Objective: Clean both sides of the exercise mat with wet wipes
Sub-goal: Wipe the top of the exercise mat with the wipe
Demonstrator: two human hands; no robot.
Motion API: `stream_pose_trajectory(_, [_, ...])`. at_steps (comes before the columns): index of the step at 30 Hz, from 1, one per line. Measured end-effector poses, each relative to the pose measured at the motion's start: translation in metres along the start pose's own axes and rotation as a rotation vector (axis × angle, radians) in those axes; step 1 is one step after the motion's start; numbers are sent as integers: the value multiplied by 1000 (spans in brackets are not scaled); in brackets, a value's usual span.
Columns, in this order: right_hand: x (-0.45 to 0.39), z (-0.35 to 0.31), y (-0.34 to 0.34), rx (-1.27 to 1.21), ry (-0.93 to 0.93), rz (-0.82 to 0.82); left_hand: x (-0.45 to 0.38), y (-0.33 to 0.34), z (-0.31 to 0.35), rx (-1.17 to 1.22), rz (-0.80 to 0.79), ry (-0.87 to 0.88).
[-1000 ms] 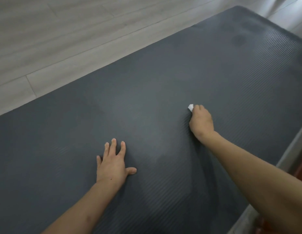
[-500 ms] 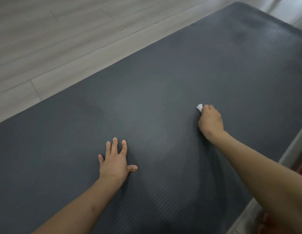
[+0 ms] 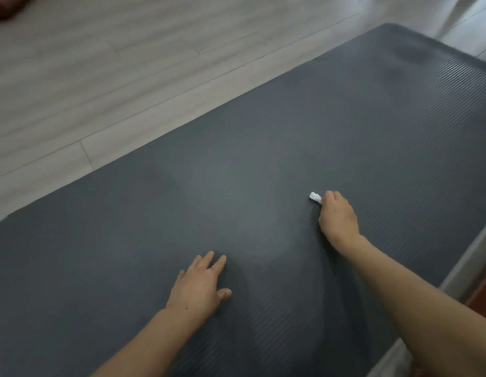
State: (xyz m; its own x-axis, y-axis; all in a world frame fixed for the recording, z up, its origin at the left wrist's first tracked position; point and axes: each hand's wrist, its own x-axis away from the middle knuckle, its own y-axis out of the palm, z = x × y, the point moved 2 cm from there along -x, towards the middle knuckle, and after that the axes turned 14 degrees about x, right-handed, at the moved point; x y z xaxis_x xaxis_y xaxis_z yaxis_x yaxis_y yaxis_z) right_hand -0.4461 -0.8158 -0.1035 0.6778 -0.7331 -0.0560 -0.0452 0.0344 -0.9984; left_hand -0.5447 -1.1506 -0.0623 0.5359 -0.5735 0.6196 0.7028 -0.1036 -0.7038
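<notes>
While the mat [image 3: 304, 148] lies flat on the floor [image 3: 100, 77], ribbed side up, the right hand [image 3: 338, 217] clenches a balled wipe [image 3: 315, 197] against its middle, and the left hand [image 3: 199, 285] rests on it, fingers straight. Judged status: first side partly wiped, underside not yet done. Against one second earlier: wipe hand slightly further right, left hand unmoved.
</notes>
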Motion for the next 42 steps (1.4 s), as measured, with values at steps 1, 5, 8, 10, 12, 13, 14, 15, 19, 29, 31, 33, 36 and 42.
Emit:
stream_pose_trajectory(1, [6, -12, -2, -31, 33, 18, -3, -1, 3, -15, -2, -6])
stream_pose_trajectory(5, [106, -91, 10, -130, -316, -54, -27, 4, 12, 42, 3, -33])
stream_pose_trajectory(8, [128, -95, 2, -143, -599, 40, -37, 18, 17, 33, -2, -66])
stream_pose_trajectory(10, [84, -64, 4, -67, -544, 86, -37, 24, 18, 13, -1, -73])
stream_pose_trajectory(12, [19, -9, 7, 17, -294, 104, -39, 26, 18, 10, 7, -74])
stream_pose_trajectory(13, [-10, 20, 4, 56, -146, 68, -39, 26, 17, 9, 11, -76])
stream_pose_trajectory(14, [-29, 45, 1, 55, -14, 25, -39, 26, 18, 7, 13, -78])
stream_pose_trajectory(15, [-40, 58, 0, 29, 82, 0, -39, 26, 19, 3, 11, -79])
stream_pose_trajectory(19, [6, -1, -2, -82, 56, 37, -40, 29, 20, 4, 2, -84])
stream_pose_trajectory(29, [8, 22, -2, 45, -206, 40, -38, 31, 14, 28, 13, -44])
stream_pose_trajectory(31, [-20, 53, -7, 44, 1, 11, -38, 31, 15, 37, 18, -40])
stream_pose_trajectory(33, [-8, 33, -6, -5, 30, 9, -37, 29, 16, 48, 12, -43])
stream_pose_trajectory(36, [84, -38, 3, -117, -148, 31, -36, 30, 17, 69, 10, -50])
stream_pose_trajectory(42, [140, -54, -3, -89, -641, 9, -37, 29, 16, 66, 15, -53])
